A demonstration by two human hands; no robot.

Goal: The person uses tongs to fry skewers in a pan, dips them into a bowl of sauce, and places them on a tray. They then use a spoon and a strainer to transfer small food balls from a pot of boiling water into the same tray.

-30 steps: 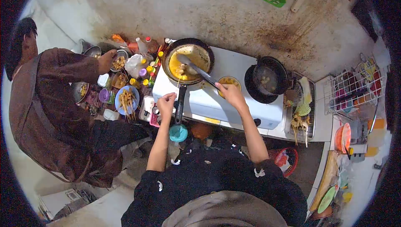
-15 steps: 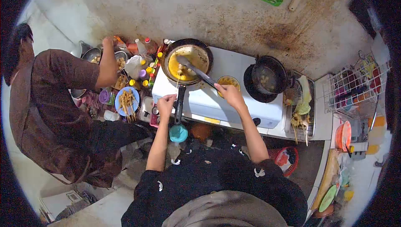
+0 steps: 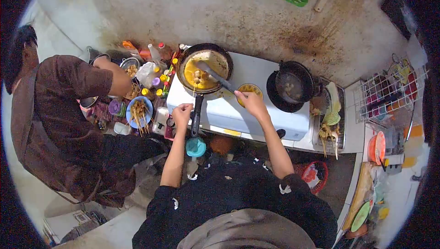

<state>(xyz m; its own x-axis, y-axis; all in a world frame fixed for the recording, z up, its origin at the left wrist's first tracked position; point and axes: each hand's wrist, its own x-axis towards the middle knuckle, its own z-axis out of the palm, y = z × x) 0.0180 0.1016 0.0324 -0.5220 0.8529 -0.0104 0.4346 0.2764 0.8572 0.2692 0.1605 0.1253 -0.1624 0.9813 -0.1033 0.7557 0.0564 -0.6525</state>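
My right hand [image 3: 251, 103] is closed around the handle of a dark spatula [image 3: 214, 74], whose blade reaches into the frying pan [image 3: 226, 58]. In the pan lies a yellow, egg-like mixture [image 3: 190, 71], with small pale pieces on a skewer [image 3: 194, 89] under the blade's tip. My left hand [image 3: 182, 112] is pinched at the near end of that thin stick, just left of the black pan handle [image 3: 196, 116]. A bowl of yellow mixture [image 3: 255, 90] stands beside my right hand, partly covered by it.
A black wok [image 3: 293, 81] sits on the white stove [image 3: 247, 116] at right. Skewers lie on a blue plate [image 3: 139, 111] at left and on a tray [image 3: 327, 134] at right. A co-worker [image 3: 68, 125] in brown reaches over bowls and bottles. A wire basket [image 3: 389, 93] stands far right.
The co-worker's arm has drawn back lower over the bowls at left. The spatula and both my hands stay almost where they were at the pan.
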